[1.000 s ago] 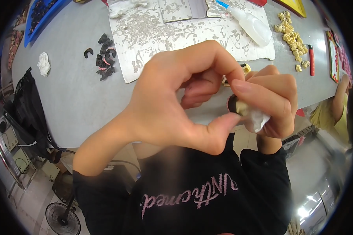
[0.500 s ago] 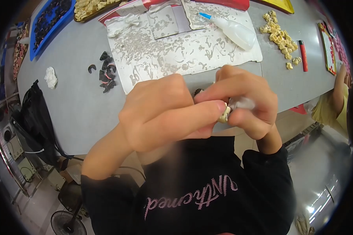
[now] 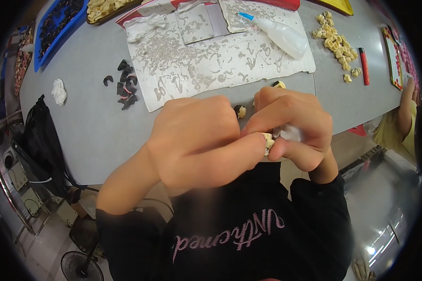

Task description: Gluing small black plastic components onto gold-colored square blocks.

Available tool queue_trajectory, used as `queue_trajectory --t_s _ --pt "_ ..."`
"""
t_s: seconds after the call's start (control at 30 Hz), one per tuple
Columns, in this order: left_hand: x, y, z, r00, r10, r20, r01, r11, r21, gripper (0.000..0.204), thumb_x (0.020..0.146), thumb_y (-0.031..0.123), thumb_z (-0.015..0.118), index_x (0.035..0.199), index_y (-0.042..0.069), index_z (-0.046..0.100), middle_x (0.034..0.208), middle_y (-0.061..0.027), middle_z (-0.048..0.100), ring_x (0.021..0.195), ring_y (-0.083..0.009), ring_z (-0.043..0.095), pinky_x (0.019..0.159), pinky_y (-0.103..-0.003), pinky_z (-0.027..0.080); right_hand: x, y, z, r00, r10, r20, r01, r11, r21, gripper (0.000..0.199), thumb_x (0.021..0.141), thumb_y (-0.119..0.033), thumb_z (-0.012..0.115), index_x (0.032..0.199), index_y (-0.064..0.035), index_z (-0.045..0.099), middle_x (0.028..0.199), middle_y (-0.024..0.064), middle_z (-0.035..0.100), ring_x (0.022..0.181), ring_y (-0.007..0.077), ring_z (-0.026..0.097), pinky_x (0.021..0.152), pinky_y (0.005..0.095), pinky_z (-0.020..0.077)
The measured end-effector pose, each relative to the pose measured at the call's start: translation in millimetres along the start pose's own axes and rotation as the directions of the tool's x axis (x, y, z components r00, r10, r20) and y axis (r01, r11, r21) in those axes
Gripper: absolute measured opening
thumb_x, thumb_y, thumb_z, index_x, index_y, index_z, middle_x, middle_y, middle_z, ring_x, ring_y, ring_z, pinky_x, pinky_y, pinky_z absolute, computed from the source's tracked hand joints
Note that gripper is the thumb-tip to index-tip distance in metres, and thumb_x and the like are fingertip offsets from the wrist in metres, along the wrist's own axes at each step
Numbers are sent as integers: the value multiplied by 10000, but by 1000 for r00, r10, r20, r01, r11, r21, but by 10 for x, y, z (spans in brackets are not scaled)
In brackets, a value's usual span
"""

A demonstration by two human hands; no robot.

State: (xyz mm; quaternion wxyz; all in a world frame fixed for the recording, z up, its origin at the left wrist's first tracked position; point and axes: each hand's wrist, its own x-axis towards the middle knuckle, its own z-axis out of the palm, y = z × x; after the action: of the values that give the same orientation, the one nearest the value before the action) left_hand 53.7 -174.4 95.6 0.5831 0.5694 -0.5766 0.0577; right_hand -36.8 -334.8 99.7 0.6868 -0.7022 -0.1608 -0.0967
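Cream-coloured, the small piece point(image 3: 268, 144) lies between the hands, equally near both: the left hand's point(image 3: 199, 140) grip pinches one side, the right hand's point(image 3: 302, 119) thumb meets the other, that grip also clasping a white wad point(image 3: 290, 133). Its long axis is hidden. Beyond, a dark-and-cream bit point(image 3: 240, 111) rests on the grey bench point(image 3: 86, 136). Pink lettering point(image 3: 227, 237) crosses the black shirt point(image 3: 267, 260).

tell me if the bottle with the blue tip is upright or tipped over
Tipped over: the bottle lies lengthwise on the white sheet, its blue tip pointing left and away.
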Motion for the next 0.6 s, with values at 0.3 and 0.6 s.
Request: queue_trajectory --t_s 0.3,0.6 --pt "58 18 42 997 45 -67 -44 999 26 261 589 -23 701 813 49 590 565 13 367 426 -99 375 345 -207 283 23 -50 -29 999 17 34 -17 1000 4 223 786 -183 661 866 14 591 736 94 583 583 222 509 505 293 388" --pt "132 48 -104 998 34 60 -32 999 -38 265 631 22 720 866 25 597 580 -7 417 460 -126 449 372 -236 335 79 -194 -45 995 87 53 -86 996 -16 152 760 -73 640 876 11 589 750 112 581 618 251 530 541 315 408"
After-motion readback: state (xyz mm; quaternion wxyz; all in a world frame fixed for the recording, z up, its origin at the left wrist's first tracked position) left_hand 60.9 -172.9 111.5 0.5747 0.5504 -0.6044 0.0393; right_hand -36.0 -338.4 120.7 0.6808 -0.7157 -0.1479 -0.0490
